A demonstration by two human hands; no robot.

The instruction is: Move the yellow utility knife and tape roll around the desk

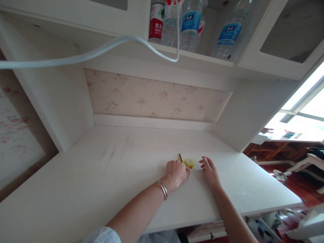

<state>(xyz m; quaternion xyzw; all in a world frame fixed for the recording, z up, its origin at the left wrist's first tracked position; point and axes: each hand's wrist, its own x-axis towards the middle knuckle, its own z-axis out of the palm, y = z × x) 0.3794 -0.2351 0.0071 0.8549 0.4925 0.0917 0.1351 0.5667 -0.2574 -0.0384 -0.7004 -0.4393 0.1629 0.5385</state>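
Note:
My left hand (178,173), with a silver bangle at the wrist, is closed low over the white desktop (101,182). From behind its knuckles sticks a slim yellow-and-dark object (180,158); the rest is hidden, and I cannot tell whether the fingers hold it. Just right of that hand a small roll of yellow tape (189,163) lies on the desktop, close to the thumb. My right hand (210,171) is on the other side of the tape, a short gap away, with its fingers apart and nothing in them.
Overhead, an open cabinet shelf (205,59) holds several plastic bottles (191,25). A white cable (108,45) hangs across the upper left. White side panels (227,111) bound the desk, and a window (303,104) lies beyond at the right.

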